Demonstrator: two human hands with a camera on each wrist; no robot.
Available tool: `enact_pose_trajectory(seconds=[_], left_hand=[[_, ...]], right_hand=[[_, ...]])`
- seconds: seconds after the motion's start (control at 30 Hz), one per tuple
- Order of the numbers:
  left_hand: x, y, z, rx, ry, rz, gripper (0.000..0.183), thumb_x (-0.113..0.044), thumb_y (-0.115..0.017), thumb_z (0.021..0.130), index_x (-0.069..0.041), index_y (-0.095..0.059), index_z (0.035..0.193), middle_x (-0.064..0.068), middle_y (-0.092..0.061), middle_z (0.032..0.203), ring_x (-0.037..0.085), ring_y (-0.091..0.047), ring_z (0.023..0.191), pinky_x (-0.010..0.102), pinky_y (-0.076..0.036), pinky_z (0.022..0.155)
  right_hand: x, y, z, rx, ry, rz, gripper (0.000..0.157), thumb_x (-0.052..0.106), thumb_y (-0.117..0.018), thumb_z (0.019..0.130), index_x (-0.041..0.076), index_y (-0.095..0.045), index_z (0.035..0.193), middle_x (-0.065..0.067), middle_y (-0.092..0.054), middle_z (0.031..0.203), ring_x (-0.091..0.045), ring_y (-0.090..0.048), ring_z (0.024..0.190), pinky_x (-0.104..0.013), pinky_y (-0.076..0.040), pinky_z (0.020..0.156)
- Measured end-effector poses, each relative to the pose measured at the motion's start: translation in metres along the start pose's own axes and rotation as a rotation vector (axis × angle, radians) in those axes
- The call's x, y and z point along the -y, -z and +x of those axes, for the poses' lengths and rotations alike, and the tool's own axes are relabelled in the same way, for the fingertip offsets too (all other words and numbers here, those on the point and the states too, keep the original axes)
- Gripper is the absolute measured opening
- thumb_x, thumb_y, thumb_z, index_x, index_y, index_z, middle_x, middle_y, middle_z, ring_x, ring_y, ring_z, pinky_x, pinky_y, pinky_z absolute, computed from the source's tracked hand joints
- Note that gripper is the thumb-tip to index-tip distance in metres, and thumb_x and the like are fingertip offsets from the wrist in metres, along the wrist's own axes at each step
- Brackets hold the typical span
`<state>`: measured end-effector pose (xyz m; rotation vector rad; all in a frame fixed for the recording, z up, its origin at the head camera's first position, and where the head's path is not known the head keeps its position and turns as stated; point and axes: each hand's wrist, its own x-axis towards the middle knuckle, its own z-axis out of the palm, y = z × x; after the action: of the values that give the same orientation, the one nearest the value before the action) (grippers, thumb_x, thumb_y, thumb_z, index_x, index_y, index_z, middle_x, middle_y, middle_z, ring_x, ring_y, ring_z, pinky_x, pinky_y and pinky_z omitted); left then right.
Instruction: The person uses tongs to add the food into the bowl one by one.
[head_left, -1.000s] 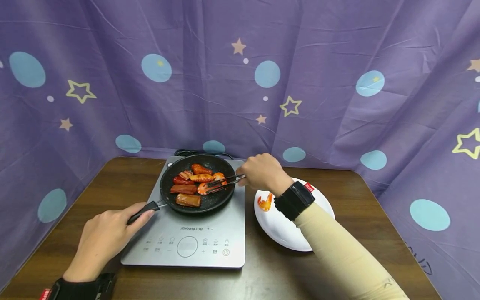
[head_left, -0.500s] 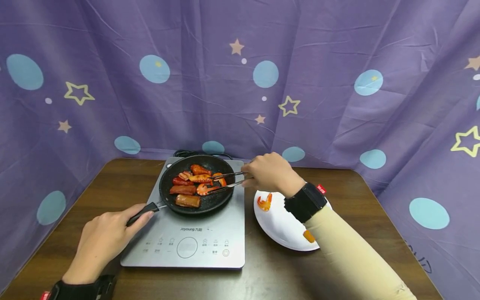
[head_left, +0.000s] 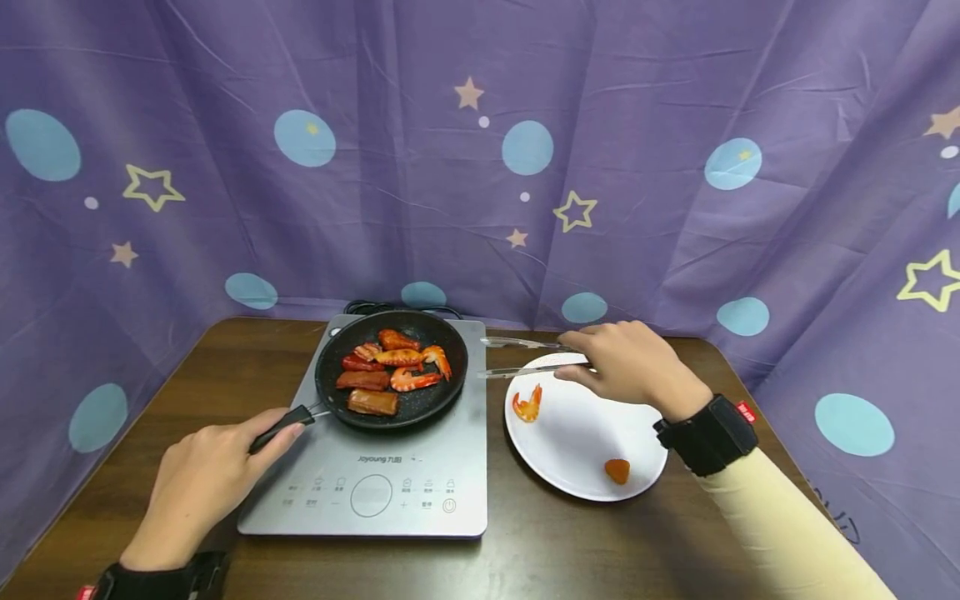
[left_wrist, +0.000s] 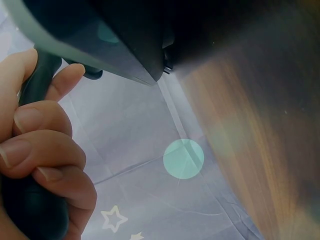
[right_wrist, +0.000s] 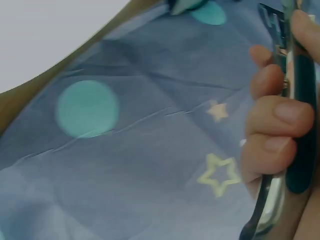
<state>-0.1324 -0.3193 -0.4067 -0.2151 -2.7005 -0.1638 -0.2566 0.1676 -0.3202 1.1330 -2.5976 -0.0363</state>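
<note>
My left hand (head_left: pixel 202 475) grips the black handle (head_left: pixel 279 429) of a frying pan (head_left: pixel 429 404); the left wrist view shows its fingers (left_wrist: pixel 50 145) curled round that handle. In the pan lie two shrimps (head_left: pixel 414 380), a small drumstick (head_left: pixel 397 339), a grill-marked piece (head_left: pixel 398 357) and several reddish-brown meat pieces (head_left: pixel 373 402). My right hand (head_left: pixel 633 371), over the white plate (head_left: pixel 570 446), holds metal tongs (head_left: pixel 534 369) with spread arms and nothing between the tips. On the plate are a shrimp (head_left: pixel 528 404) and an orange-brown nugget (head_left: pixel 617 471). In the right wrist view, fingers wrap the tongs' dark grip (right_wrist: pixel 302 150).
The pan sits on the back part of a silver induction cooker (head_left: pixel 300 492) with a touch panel at its front. A black cable (head_left: pixel 363 307) lies behind it. The wooden table (head_left: pixel 540 550) ends at a purple patterned curtain (head_left: pixel 420 208).
My right hand has drawn the tongs from the pan rightward over the plate, their arms spreading wider. Both shrimps stay in the pan. The nugget has come into full view. My left hand stays put.
</note>
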Motion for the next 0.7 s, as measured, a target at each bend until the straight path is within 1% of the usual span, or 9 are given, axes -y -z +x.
enact_pose_trajectory(seconds=[0.2,0.37,0.5,0.57,0.7], left_hand=[[0.000,0.000,-0.001,-0.009,-0.010,0.007,0.041,-0.056,-0.060,0.089,-0.027,-0.067,0.116,-0.006,-0.045,0.048,0.011,-0.033,0.039,0.031,-0.024,0.033],[-0.001,-0.001,-0.001,-0.006,-0.009,0.004,0.041,-0.056,-0.059,0.089,-0.026,-0.067,0.116,-0.005,-0.047,0.049,0.010,-0.033,0.039,0.031,-0.024,0.033],[-0.001,-0.001,-0.001,0.000,-0.006,0.003,0.041,-0.056,-0.059,0.090,-0.026,-0.067,0.116,-0.007,-0.044,0.048,0.010,-0.032,0.039,0.031,-0.023,0.033],[-0.001,-0.001,-0.001,-0.010,-0.014,0.002,0.040,-0.056,-0.059,0.090,-0.026,-0.067,0.116,-0.008,-0.041,0.047,0.010,-0.030,0.038,0.030,-0.023,0.033],[-0.001,-0.002,-0.001,-0.041,-0.035,0.004,0.039,-0.053,-0.062,0.089,-0.024,-0.068,0.114,-0.011,-0.034,0.044,0.009,-0.027,0.037,0.029,-0.021,0.032]], right_hand=[[-0.016,-0.017,-0.029,-0.018,-0.012,0.030,0.038,0.057,-0.058,0.090,0.023,-0.064,0.107,0.016,-0.058,0.079,-0.004,-0.044,0.053,-0.029,-0.038,0.048],[-0.027,-0.030,-0.049,-0.019,-0.047,0.034,0.036,0.060,-0.060,0.086,0.027,-0.064,0.100,0.019,-0.052,0.074,-0.004,-0.042,0.053,-0.027,-0.035,0.047],[-0.035,-0.040,-0.061,-0.002,-0.080,0.035,0.035,0.061,-0.063,0.083,0.030,-0.065,0.100,0.021,-0.052,0.075,-0.003,-0.042,0.054,-0.027,-0.035,0.047],[-0.038,-0.045,-0.066,0.010,-0.089,0.030,0.035,0.061,-0.064,0.082,0.031,-0.065,0.099,0.021,-0.051,0.074,-0.003,-0.042,0.053,-0.026,-0.034,0.047],[-0.043,-0.051,-0.071,0.021,-0.089,0.026,0.039,0.062,-0.065,0.081,0.029,-0.067,0.100,0.018,-0.055,0.074,-0.003,-0.041,0.052,-0.027,-0.034,0.046]])
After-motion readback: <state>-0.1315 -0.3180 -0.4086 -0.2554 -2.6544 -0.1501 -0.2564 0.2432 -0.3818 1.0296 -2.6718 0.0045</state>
